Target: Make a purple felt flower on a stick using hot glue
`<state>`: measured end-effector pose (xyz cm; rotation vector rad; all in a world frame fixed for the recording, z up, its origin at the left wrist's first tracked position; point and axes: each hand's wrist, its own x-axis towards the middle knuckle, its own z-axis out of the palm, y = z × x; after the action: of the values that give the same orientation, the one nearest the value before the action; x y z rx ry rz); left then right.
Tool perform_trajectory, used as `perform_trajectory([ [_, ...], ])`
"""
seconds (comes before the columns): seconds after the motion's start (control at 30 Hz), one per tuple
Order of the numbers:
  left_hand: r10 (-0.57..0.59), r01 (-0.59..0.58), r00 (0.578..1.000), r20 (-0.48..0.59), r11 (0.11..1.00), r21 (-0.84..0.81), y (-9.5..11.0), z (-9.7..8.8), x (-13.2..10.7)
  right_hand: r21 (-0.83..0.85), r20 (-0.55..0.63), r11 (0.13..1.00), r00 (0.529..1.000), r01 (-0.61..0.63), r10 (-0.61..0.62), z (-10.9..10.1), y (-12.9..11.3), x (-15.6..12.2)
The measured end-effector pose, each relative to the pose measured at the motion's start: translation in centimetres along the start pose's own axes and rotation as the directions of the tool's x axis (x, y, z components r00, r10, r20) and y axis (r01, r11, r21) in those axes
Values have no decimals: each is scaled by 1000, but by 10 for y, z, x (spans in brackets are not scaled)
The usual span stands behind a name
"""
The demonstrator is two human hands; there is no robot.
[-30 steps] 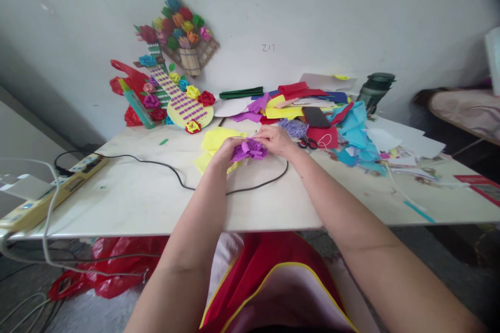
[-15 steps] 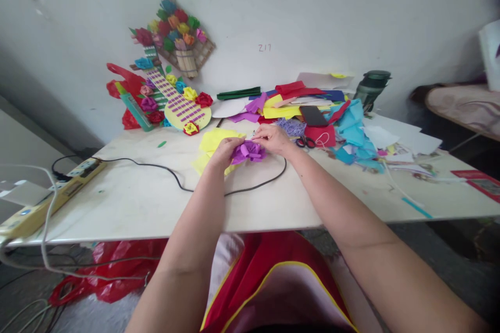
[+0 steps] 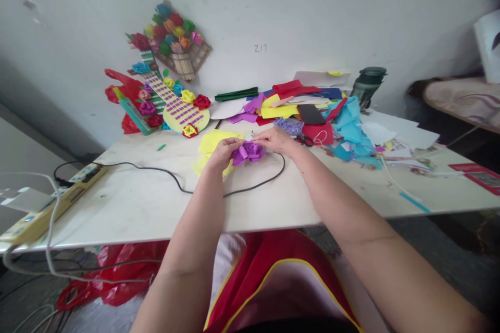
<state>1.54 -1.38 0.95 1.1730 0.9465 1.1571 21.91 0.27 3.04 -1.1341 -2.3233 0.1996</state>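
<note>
A purple crepe-paper flower [image 3: 252,153] hangs below my fingertips over the middle of the table. My left hand [image 3: 225,151] pinches its upper left edge between thumb and fingers. Fingers closed, my right hand [image 3: 276,139] pinches at the flower's upper right edge; the exact piece between those fingertips is too small to make out. Yellow crepe paper [image 3: 209,143] lies beneath and left of the left hand, partly covered by it. Beside the right wrist are black-and-red scissors [image 3: 307,141] and a tangle of lilac paper shreds [image 3: 289,125].
A black cable [image 3: 164,169] loops across the table [image 3: 136,208] under my forearms from a power strip [image 3: 64,200]. Coloured paper, a phone [image 3: 311,114] and a dark bottle [image 3: 367,86] stand at the back right. A flower-trimmed paper guitar [image 3: 183,117] and glue bottle [image 3: 135,113] lean at the left.
My right fingers have straightened slightly and lowered along the flower's top edge. The left hand keeps its pinch. The whole view has shifted slightly.
</note>
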Motion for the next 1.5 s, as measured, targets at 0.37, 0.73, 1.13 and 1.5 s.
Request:
perform_trajectory([
  [0.37,-7,7,1000,-8,1000,10,0,3,-2,-179,-131,978,983,104,-128,6,1,0],
  [0.73,-24,17,999,-46,989,-148,0,3,-2,-300,-145,947,976,112,-162,6,-5,-2],
  [1.13,-74,67,997,-38,983,-173,3,-2,-2,-188,-91,973,984,134,-154,4,-3,-2],
  [1.5,-218,177,968,-127,945,-274,4,3,2,-248,-81,960,984,134,-158,4,-3,-1],
])
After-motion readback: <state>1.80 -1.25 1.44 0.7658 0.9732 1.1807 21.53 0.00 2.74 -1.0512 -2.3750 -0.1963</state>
